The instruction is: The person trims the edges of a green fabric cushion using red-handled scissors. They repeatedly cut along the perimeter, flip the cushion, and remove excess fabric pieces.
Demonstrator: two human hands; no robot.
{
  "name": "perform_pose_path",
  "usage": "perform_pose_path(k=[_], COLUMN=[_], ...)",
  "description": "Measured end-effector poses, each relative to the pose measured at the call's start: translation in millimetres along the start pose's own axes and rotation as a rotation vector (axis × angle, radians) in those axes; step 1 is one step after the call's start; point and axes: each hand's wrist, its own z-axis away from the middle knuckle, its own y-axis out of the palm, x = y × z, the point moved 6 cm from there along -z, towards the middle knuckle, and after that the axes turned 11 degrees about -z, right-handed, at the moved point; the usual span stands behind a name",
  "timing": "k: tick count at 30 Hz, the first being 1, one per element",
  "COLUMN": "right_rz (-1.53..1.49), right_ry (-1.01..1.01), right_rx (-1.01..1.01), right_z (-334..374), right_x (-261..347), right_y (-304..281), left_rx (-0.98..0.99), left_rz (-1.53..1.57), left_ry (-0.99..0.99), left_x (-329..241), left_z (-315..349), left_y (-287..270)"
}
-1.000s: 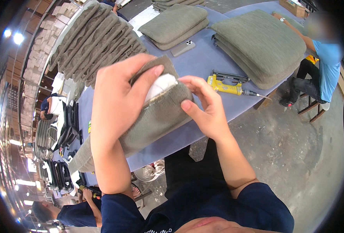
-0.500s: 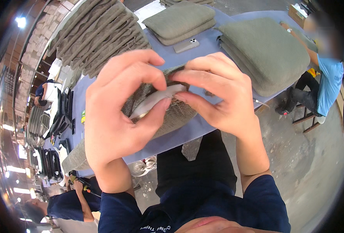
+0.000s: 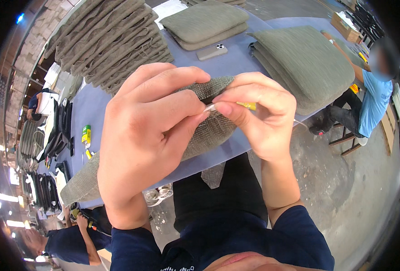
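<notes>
A grey-green woven cushion cover hangs over the table's near edge, with an opening in its upper side. My left hand is closed, its thumb and forefinger pinching the edge of the opening, where a small white bit shows. Right beside it, the thumb and forefinger of my right hand pinch the same spot. A small yellow piece shows behind my right thumb; I cannot tell whether that hand holds it. My left hand hides part of the cover.
The blue-topped table bears a tall stack of grey-green covers, folded cushions, a larger pile, a phone and a green-yellow packet. One person sits at right; another is at lower left.
My fingers have come together at the opening, and the wide white strip that showed there is now mostly covered. The yellow piece has come into sight by my right hand.
</notes>
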Motion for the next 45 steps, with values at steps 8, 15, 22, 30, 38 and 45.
perform_pose_path(k=[8, 15, 22, 30, 38, 45], right_rz=[-0.491, -0.116, -0.773, -0.491, 0.253, 0.189], right_ry=[0.142, -0.071, -0.149, 0.108, 0.940, 0.629], right_rx=[-0.375, -0.195, -0.593, -0.325, 0.532, 0.033], right_z=[27, 20, 25, 72, 203, 139], right_x=[-40, -23, -33, -43, -72, -67], right_y=[2, -1, -88, -66, -8, -20], left_rx=[0.015, -0.002, -0.014, -0.003, -0.021, -0.058], left_rz=[0.095, 0.081, 0.089, 0.126, 0.154, 0.107], left_ry=[-0.125, -0.162, -0.183, -0.169, -0.129, -0.010], left_x=[8, 9, 12, 27, 37, 42], left_z=[5, 7, 7, -1, -2, -8], left_y=[5, 5, 6, 11, 11, 11])
